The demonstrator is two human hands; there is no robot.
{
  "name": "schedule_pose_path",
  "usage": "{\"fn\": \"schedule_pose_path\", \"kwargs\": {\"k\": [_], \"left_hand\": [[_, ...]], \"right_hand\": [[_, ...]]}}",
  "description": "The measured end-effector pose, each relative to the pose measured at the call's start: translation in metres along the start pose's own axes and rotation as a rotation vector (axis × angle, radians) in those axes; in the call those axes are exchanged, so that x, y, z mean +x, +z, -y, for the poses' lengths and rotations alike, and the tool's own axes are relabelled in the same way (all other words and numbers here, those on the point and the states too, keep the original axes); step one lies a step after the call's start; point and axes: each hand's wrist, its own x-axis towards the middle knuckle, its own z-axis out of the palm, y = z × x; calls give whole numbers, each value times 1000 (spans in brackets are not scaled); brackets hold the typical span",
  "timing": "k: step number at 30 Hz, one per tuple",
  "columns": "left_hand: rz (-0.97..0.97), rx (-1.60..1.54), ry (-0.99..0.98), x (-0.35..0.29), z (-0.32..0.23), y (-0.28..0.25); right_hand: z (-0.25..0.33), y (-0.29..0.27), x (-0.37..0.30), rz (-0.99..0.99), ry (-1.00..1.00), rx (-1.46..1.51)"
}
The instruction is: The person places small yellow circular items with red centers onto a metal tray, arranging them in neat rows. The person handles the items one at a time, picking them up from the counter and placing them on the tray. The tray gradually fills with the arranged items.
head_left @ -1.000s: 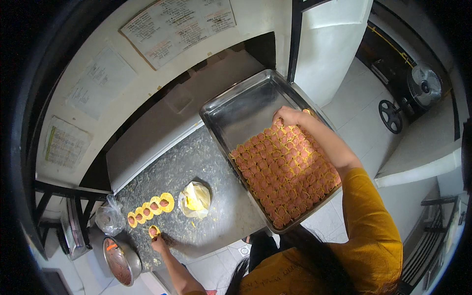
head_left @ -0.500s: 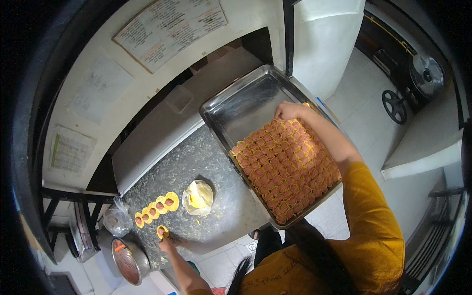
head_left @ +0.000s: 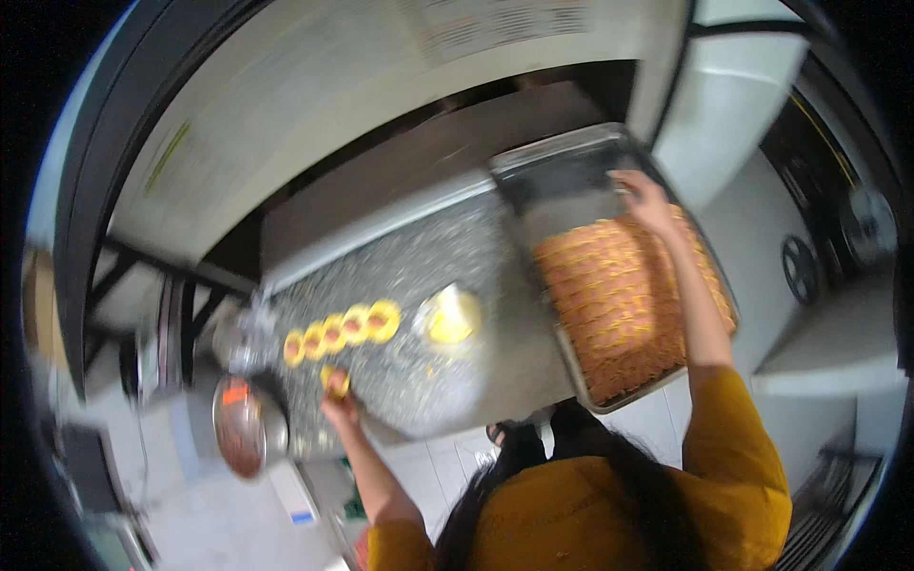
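My left hand [head_left: 341,411], at the near left edge of the counter, holds a round yellow dumpling wrapper [head_left: 335,380] with pinkish meat filling on it. Just beyond it, several overlapping yellow wrappers [head_left: 355,325] topped with meat lie in a slanting row. My right hand [head_left: 649,204] is over the large metal tray [head_left: 562,150], at the far edge of the dumplings. Its fingers look apart with nothing between them, though they are blurred. Close-set rows of open-topped meat dumplings [head_left: 609,295] fill the tray's near part; bare metal shows in its far part.
An opened plastic pack of yellow wrappers [head_left: 451,314] sits on the speckled grey counter [head_left: 409,257]. At the left are a metal bowl of meat filling [head_left: 243,433] with an orange-handled tool and a clear plastic bag [head_left: 238,343]. A white wall panel [head_left: 314,105] stands behind.
The view has shifted, so the counter and tray sit farther right. My right hand has come off the dumplings at the far row, and its fingers have parted. My left hand still holds its filled wrapper.
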Motion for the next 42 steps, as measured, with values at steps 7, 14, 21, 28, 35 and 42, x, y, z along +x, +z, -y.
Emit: {"fn": "schedule_pose_path", "kwargs": {"k": [7,14,21,28,35,42], "left_hand": [[134,-250,-198,-83,7,67],[314,-9,-467,-156,58,111],[318,627,-338,-154,99,92],[501,990,207,-142,107,85],[564,1003,128,-142,86,98],[728,1311,230,-148,77,104]], "right_hand": [[214,109,-128,514,268,1015],[268,239,-203,443,923,1454],[243,257,-242,138,1025,1083],[234,264,-252,80,921,703],[244,262,-245,75,661,298],[237,251,-240,83,717,381]]}}
